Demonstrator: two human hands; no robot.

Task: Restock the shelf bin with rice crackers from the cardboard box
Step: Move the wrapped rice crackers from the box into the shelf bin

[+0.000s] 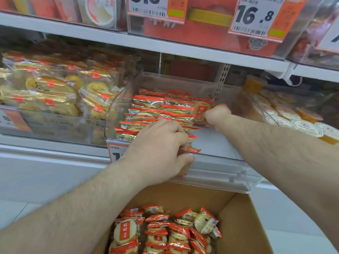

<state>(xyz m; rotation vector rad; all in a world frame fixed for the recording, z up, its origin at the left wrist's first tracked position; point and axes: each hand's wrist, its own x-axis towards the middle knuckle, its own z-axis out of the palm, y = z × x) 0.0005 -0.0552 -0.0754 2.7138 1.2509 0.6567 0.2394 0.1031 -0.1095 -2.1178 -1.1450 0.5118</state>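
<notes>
A clear plastic shelf bin [220,171] holds rows of red-and-gold rice cracker packets [156,110] stacked on its left side; its right side shows bare floor. My left hand [161,149] reaches over the bin's front edge and grips a few packets at the front of the row. Deeper in the bin, my right hand [216,114] holds one upright rice cracker packet [200,111] at the back of the row. Below, an open cardboard box [242,226] contains several more packets [165,231].
A bin of yellow pastries [55,92] sits to the left, and a bin of round sealed cups [286,116] to the right. A white shelf [165,46] with price tags [255,15] hangs close above the bins.
</notes>
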